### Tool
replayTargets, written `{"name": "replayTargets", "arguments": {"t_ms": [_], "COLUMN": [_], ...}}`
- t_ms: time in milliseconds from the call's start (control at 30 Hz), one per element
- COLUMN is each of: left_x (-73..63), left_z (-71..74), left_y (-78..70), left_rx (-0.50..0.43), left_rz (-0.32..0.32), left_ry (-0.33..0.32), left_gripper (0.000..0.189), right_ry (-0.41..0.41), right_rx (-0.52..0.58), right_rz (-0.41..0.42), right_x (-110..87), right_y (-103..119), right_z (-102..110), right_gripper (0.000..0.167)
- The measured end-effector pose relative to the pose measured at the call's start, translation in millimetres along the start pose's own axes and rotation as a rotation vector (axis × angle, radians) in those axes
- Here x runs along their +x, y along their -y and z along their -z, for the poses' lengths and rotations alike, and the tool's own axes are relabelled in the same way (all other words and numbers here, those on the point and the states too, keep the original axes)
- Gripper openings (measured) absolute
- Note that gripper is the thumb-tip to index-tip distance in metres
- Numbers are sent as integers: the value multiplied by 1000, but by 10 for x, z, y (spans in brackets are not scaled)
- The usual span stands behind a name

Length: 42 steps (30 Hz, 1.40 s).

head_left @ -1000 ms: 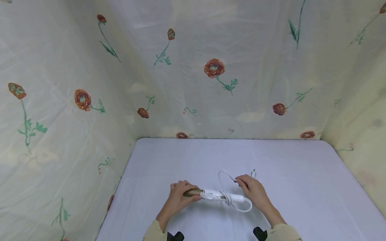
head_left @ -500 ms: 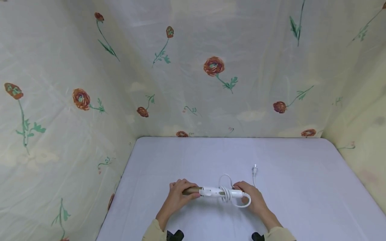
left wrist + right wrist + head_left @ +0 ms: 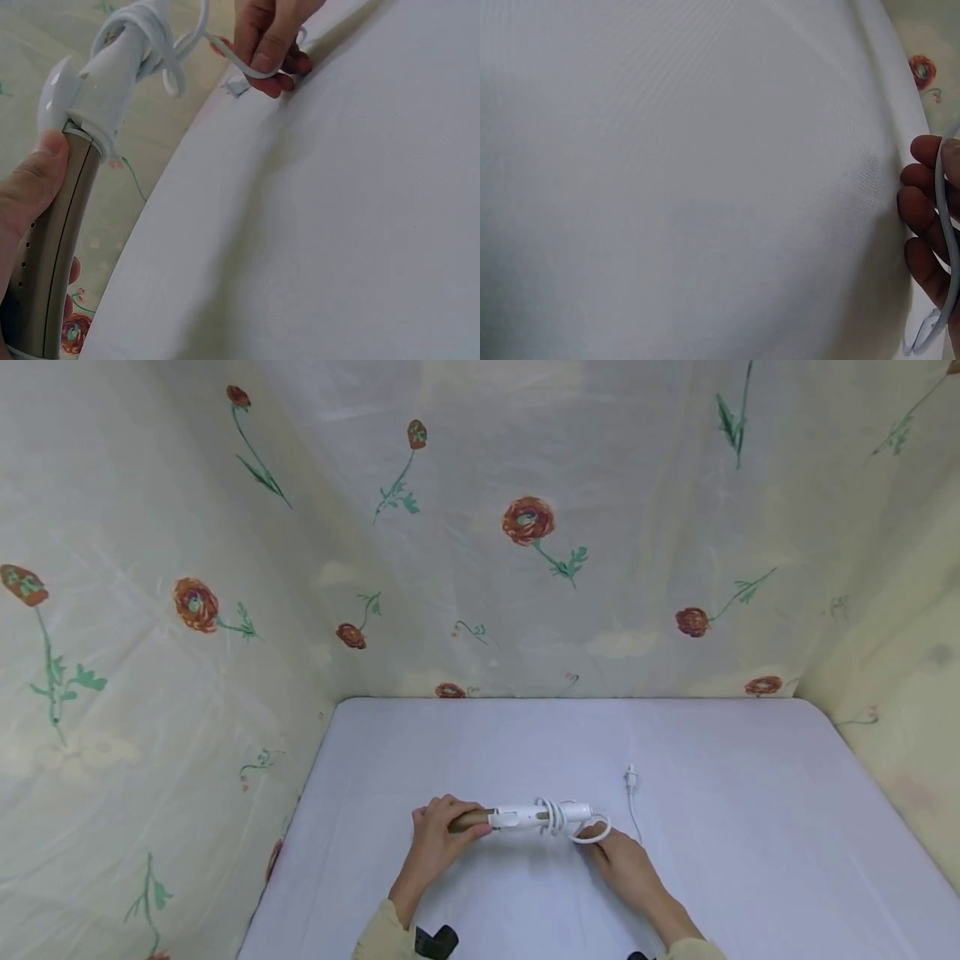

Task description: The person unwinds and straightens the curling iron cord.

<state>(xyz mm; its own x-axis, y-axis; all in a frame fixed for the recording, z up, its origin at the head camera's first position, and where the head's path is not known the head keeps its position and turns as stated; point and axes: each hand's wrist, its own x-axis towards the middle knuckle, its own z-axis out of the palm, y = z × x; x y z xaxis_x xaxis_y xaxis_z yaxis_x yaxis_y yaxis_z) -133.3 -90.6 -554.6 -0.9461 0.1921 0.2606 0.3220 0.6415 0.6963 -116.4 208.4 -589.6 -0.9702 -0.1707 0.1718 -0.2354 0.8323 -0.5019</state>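
A curling iron [image 3: 517,817] with a white handle and a gold-brown barrel is held level above the table. My left hand [image 3: 441,839] grips its barrel, the thumb lying along it beside the white lever [image 3: 56,94] in the left wrist view. The white cord [image 3: 553,818] is looped several times round the handle. Just below the handle's end, my right hand [image 3: 628,867] pinches a length of cord between thumb and fingers, also visible in the right wrist view as a cord [image 3: 946,225] across the fingers. The cord's plug [image 3: 631,778] is beyond the right hand.
A white-covered table [image 3: 420,735] with rounded far corners lies under the hands. Floral fabric [image 3: 465,568] hangs behind it and along both sides. Dark wrist devices [image 3: 437,942] show near the sleeves at the bottom edge.
My right hand has brought the cord from behind the handle down to its near side, and the free loop at the back has shrunk. The left hand keeps its grip, the iron shifting slightly away.
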Motion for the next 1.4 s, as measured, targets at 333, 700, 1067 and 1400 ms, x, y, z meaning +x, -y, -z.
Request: {"name": "replayTargets", "arguments": {"t_ms": [333, 700, 1067, 1400], "left_x": [21, 28, 50, 40], "left_z": [-48, -65, -50, -76], "left_y": [-17, -2, 8, -16], "left_rx": [56, 68, 54, 91], "left_rz": [29, 29, 36, 14], "left_ry": [-28, -34, -55, -65], "left_gripper": [37, 36, 35, 37], "right_ry": [25, 26, 107, 222], "right_rx": [104, 361, 958, 939], "right_rz": [0, 117, 21, -170], "right_x": [-122, -220, -179, -167], "right_y": [8, 103, 114, 250], "right_z": [-31, -24, 125, 83], "right_gripper": [10, 22, 36, 43]}}
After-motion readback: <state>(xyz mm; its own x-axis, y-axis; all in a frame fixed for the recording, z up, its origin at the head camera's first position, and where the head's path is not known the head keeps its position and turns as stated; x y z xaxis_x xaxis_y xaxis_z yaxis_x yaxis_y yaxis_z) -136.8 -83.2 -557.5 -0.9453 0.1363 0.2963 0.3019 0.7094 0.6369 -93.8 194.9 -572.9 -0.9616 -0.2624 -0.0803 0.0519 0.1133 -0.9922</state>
